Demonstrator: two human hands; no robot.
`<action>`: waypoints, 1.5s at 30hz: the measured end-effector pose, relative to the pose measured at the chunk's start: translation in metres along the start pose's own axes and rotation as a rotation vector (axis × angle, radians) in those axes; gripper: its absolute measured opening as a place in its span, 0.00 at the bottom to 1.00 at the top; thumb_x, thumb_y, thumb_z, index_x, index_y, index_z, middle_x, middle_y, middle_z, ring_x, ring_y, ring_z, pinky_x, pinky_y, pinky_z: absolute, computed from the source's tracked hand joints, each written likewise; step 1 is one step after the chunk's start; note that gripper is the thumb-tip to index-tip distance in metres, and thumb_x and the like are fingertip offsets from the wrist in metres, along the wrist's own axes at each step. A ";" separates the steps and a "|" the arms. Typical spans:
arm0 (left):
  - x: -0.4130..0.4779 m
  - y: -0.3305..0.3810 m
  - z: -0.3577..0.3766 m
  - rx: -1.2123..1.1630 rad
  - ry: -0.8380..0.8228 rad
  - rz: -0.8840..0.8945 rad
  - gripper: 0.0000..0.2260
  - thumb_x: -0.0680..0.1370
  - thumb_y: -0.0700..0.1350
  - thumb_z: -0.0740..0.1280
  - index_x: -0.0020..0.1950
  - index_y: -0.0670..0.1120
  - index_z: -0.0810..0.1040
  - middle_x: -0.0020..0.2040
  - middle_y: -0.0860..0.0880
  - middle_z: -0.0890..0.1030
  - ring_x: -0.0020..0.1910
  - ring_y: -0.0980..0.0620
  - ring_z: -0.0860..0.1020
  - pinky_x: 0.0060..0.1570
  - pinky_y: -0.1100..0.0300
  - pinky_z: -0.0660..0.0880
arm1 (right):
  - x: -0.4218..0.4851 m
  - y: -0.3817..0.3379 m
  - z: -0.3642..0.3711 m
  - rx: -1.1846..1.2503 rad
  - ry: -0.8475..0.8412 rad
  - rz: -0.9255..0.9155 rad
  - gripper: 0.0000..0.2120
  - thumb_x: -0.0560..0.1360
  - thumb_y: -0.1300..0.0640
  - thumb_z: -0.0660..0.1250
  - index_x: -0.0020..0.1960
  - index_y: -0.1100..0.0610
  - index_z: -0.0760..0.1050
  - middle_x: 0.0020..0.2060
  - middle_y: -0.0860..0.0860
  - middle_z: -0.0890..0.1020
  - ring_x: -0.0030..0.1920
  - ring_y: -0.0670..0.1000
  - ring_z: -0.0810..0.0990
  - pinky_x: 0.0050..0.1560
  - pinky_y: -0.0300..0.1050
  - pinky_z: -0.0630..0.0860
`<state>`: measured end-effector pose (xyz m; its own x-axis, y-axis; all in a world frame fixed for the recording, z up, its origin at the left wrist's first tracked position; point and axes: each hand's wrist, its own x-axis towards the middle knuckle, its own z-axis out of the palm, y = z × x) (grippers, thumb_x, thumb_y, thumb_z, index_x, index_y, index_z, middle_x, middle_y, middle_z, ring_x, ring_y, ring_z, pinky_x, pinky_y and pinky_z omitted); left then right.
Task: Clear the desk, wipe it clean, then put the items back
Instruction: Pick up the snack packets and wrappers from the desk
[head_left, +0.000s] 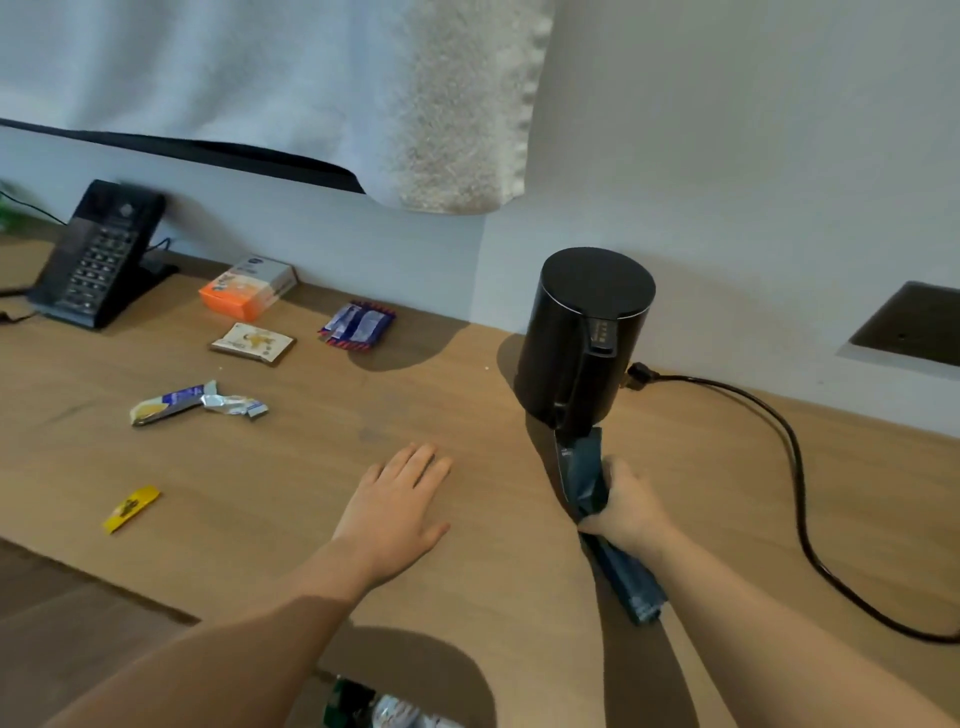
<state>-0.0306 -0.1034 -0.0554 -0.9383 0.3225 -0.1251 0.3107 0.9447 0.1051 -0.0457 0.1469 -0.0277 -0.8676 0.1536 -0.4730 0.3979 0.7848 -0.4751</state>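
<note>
Print on the dark packet (585, 480) gripped by the right hand (631, 512) is unreadable; left hand (395, 501) lies flat, fingers straight, on bare desk (291, 467).

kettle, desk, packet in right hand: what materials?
Kettle: probably matte black plastic or coated metal; dull, even sheen. Desk: matte wood-look laminate or veneer; visible grain. Packet: dark foil or plastic film; it creases where the right hand grips it.

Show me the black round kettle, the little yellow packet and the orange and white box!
black round kettle (597, 283), head view, on its flat lid.
little yellow packet (131, 508), head view, on its middle.
orange and white box (251, 282), head view, on its top face.
</note>
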 end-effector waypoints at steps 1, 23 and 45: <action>-0.001 -0.011 -0.001 -0.014 0.010 0.014 0.31 0.78 0.58 0.59 0.77 0.50 0.53 0.78 0.49 0.52 0.76 0.50 0.49 0.71 0.53 0.55 | -0.004 -0.008 0.007 -0.004 0.036 -0.007 0.36 0.69 0.64 0.74 0.71 0.55 0.61 0.67 0.56 0.68 0.67 0.57 0.68 0.64 0.49 0.69; -0.082 -0.255 -0.024 -0.061 -0.081 -0.158 0.34 0.74 0.62 0.63 0.76 0.56 0.53 0.78 0.51 0.44 0.75 0.47 0.50 0.69 0.51 0.59 | -0.048 -0.214 0.157 0.711 0.141 0.059 0.12 0.72 0.61 0.72 0.52 0.58 0.72 0.47 0.53 0.78 0.44 0.50 0.75 0.37 0.45 0.71; -0.066 -0.294 -0.030 -0.650 0.227 -0.424 0.06 0.74 0.45 0.71 0.47 0.51 0.76 0.33 0.56 0.74 0.36 0.52 0.75 0.42 0.59 0.72 | -0.040 -0.259 0.190 0.871 0.098 0.011 0.06 0.77 0.62 0.65 0.51 0.53 0.72 0.44 0.51 0.80 0.42 0.49 0.79 0.37 0.44 0.72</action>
<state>-0.0644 -0.4045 -0.0484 -0.9861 -0.1415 -0.0876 -0.1640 0.7374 0.6552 -0.0571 -0.1764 -0.0266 -0.8680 0.2409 -0.4342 0.4581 0.0512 -0.8874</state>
